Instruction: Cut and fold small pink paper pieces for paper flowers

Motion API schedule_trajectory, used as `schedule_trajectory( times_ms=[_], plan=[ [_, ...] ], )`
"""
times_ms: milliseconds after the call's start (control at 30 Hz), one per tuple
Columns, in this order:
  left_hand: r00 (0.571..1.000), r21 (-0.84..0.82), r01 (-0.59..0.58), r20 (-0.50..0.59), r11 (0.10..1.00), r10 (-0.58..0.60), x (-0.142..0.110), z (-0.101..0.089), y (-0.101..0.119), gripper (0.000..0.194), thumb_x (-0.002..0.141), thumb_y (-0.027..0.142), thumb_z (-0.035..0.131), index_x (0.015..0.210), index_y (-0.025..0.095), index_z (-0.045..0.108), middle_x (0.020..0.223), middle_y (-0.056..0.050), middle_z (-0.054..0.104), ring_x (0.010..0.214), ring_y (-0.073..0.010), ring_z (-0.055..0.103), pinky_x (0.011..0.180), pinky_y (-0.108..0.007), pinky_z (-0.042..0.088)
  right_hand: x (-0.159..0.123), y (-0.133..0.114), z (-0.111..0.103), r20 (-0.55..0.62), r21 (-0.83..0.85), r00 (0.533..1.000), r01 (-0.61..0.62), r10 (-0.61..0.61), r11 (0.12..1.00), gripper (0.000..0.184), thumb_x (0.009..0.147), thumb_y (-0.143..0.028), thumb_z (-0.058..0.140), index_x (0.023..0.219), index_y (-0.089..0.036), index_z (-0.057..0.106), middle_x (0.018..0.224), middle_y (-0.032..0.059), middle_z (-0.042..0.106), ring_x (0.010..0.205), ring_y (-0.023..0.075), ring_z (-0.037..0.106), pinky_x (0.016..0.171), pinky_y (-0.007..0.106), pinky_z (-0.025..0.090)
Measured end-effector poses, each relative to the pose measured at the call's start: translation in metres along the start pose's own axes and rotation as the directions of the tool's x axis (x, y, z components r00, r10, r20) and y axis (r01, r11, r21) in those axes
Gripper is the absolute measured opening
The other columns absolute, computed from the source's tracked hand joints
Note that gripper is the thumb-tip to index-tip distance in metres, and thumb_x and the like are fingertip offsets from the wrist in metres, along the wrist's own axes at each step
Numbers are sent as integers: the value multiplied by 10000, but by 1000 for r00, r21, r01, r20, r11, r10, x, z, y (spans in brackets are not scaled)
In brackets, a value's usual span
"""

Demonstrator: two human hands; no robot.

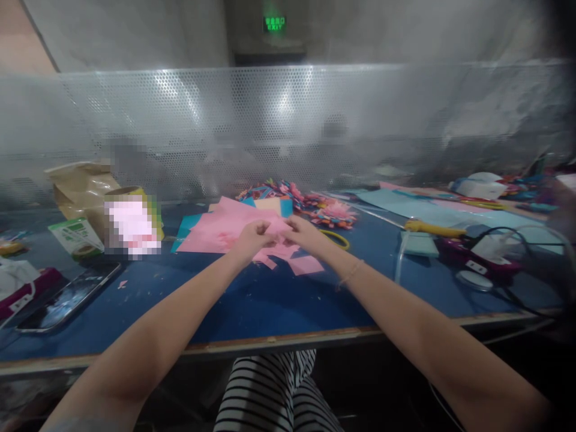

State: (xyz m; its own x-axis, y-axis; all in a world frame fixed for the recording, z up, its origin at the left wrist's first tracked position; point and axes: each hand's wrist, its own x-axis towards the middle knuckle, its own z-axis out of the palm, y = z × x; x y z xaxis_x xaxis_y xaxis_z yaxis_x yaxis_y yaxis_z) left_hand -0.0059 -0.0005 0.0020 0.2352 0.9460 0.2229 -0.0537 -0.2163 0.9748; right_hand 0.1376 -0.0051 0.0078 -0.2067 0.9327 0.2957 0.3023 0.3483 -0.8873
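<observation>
A blue tabletop [270, 306] fronts a perforated metal screen [180, 120]; a green exit sign [275, 24] glows above. At left, a brown paper bag [81, 189] stands behind a green-and-white packet [77, 237], with a phone [67, 300] lying nearer. A purple power strip [477, 261] sits at right.

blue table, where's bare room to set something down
Small scraps aside, the blue table has room at the front between the left forearm and right forearm, and between the phone and left forearm. A smaller patch lies between right forearm and right-hand power strip. Crowded: the middle, with pink paper and paper flowers, and the back right, with pale sheets.
</observation>
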Motion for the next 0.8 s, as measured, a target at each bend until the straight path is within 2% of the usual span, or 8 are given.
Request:
schedule_trajectory(
  times_ms=[100,200,300,433,533,633,800],
  plan=[
    [1000,-31,-3,12,1000,4,-1,1,0,208,503,130,625,630,127,461,559,53,483,532,-70,532,579,-245,473,-2,-2,1,39,-25,997,61,-60,998,130,633,-200,530,724,-158,448,604,-34,505,487,78,536,467,190,444],
    [999,-90,21,-21,996,-24,0,1,0,274,478,94,626,698,137,469,556,45,529,512,-87,547,584,-273,474,-1,-2,2,30,30,998,60,-61,998,144,627,-213,529,747,-158,472,612,-32,516,472,76,535,463,193,440],
    [998,-186,37,-44,982,-46,0,1,2,274,487,66,602,722,134,481,522,32,546,502,-96,555,593,-281,471,1,1,3,25,200,1000,4,-9,980,151,604,-189,524,745,-160,482,616,-37,526,474,70,539,472,191,435],
    [991,-277,106,-50,955,-124,-1,1,8,192,526,69,559,699,124,497,492,14,551,487,-108,567,571,-264,461,4,4,3,24,450,995,-94,93,888,163,573,-171,528,731,-168,486,542,-54,521,454,68,530,491,202,436],
    [989,-282,121,-52,952,-142,-2,1,11,169,552,85,525,718,120,522,488,-12,571,482,-123,573,538,-256,452,6,3,3,-1,539,988,-129,154,833,155,565,-160,513,718,-169,491,495,-55,523,432,73,521,491,217,441],
    [990,-279,103,-66,955,-126,-2,2,11,158,557,85,509,709,113,538,487,-28,580,488,-130,575,542,-264,454,7,3,3,-35,532,984,-130,175,837,142,561,-165,508,702,-156,506,485,-45,531,423,80,522,491,228,442],
    [990,-253,35,-121,967,-67,1,0,6,160,514,109,593,670,108,557,525,13,559,486,-89,542,614,-301,477,6,5,1,-75,376,995,-38,71,926,120,550,-216,578,617,-121,550,531,-24,549,471,65,519,518,209,434]
  ],
)
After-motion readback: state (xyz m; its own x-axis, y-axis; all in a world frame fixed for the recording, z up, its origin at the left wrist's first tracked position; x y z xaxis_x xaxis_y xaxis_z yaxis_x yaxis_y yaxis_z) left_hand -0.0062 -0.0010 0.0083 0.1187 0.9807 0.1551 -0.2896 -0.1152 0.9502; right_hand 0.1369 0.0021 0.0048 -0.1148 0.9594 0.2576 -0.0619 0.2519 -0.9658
